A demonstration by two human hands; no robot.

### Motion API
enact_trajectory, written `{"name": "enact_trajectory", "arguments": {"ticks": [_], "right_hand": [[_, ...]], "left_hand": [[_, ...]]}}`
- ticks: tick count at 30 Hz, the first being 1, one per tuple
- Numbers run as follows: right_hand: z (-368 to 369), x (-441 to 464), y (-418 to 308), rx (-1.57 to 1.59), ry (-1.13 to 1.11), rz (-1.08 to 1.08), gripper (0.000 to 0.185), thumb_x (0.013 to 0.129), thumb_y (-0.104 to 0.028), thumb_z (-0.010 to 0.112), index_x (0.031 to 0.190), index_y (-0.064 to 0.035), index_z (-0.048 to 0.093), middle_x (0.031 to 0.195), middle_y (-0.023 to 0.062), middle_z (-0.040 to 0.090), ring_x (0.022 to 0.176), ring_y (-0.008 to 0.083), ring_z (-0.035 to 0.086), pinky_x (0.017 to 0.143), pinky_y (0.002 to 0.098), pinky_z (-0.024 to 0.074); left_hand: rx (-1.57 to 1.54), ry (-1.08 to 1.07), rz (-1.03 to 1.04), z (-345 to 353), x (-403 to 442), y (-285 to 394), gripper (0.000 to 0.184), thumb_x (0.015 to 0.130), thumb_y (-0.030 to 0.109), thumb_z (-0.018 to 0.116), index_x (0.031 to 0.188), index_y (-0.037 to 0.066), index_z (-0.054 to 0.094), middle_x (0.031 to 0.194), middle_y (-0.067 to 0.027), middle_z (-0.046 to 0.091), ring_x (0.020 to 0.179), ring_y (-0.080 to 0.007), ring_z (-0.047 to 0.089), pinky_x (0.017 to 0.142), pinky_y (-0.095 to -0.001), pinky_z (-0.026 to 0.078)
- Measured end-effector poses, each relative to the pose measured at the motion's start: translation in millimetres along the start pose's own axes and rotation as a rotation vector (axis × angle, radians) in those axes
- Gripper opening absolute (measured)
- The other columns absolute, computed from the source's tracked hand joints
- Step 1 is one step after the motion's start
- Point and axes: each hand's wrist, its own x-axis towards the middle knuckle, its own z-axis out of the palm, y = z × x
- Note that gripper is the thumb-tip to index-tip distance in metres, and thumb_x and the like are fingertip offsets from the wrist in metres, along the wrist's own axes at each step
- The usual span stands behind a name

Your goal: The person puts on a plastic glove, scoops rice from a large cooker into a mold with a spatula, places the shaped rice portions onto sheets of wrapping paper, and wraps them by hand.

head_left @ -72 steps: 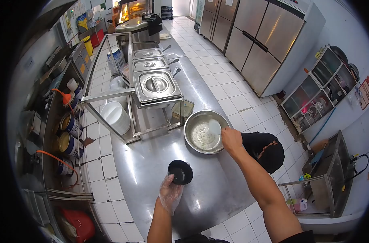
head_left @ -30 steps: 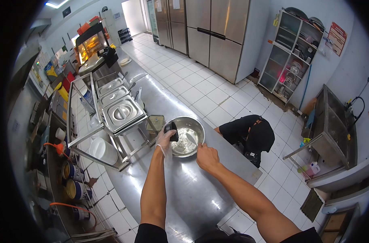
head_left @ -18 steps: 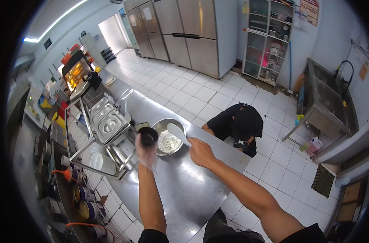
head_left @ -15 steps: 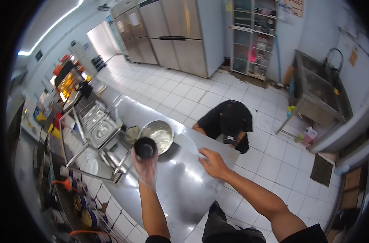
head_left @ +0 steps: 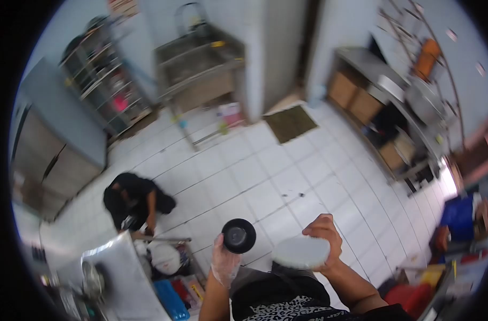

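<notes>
Leftmost, tall steel refrigerator, standing against the wall. Next, stainless-steel worktop, seen at the lower left; on it, round metal basin, blurred, contents not legible. Behind, glass-fronted storage cabinet, with a bright pink item inside. One person in dark clothing, crouching on the white-tiled floor by the worktop's corner. Beside the worktop, low down, one blue tray. Farther back, steel sink.

Centre: left hand, in a clear plastic glove, fingers closed on the side of a small black bowl. The bowl's mouth faces the viewer; no food can be made out in it. Both are held clear of the worktop, before the wearer's black printed shirt.

To the right, pale oval utensil, broad and flat-looking, apart from the black bowl. Its far edge meets the right hand, ungloved, fingers curled shut around it; the handle is hidden. Beyond, brown floor mat. Last, at far right, metal shelving bench with cardboard-coloured boxes beneath.
</notes>
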Motion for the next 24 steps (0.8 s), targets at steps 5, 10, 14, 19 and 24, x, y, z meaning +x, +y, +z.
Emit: {"name": "enact_trajectory", "arguments": {"ticks": [5,10,14,19,24], "right_hand": [[-166,38,0,-0.072,0.158,-0.026,0.015,0.086,-0.001,0.063,0.101,0.0005,0.062,0.094,0.0146,0.069,0.072,0.0251,0.062,0.069,0.04,0.0463],[-257,53,75,-0.27,0.233,0.018,0.016,0.088,-0.005,0.068,0.102,0.0019,0.063,0.093,0.015,0.067,0.073,0.0287,0.061,0.069,0.041,0.047],[-296,19,248,-0.517,0.281,0.471,0.016,0.089,-0.003,0.066,0.103,0.0045,0.064,0.09,0.0197,0.065,0.076,0.0382,0.06,0.07,0.0444,0.0477],[-361,-123,414,-0.731,0.213,1.058,0.016,0.095,-0.006,0.061,0.107,0.0051,0.064,0.09,0.0234,0.068,0.083,0.0364,0.071,0.075,0.043,0.0569],[-454,-74,445,-0.725,0.561,1.281,0.02,0.095,-0.009,0.062,0.107,0.0061,0.065,0.085,0.0244,0.07,0.076,0.035,0.072,0.07,0.0418,0.0555]], "left_hand": [[0.271,-0.067,-0.205,102,116,-109,0.062,0.096,0.049,0.06,0.134,0.0,0.058,0.132,-0.0213,0.064,0.125,-0.0354,0.061,0.111,-0.054,0.046],[0.418,-0.348,-0.277,213,197,-191,0.072,0.092,0.052,0.067,0.136,-0.004,0.056,0.133,-0.0288,0.061,0.126,-0.0429,0.058,0.115,-0.0558,0.042],[0.37,-0.243,-0.454,196,319,-239,0.08,0.089,0.055,0.072,0.143,-0.001,0.049,0.135,-0.0282,0.058,0.127,-0.0465,0.057,0.108,-0.0583,0.049],[0.16,-0.417,-0.689,284,482,-318,0.087,0.083,0.04,0.083,0.152,0.011,0.039,0.142,-0.0305,0.051,0.132,-0.0508,0.05,0.106,-0.064,0.048],[0.256,-0.606,-0.8,432,609,-408,0.094,0.078,0.026,0.089,0.153,0.01,0.035,0.141,-0.0309,0.05,0.138,-0.0467,0.047,0.113,-0.0561,0.045]]}}
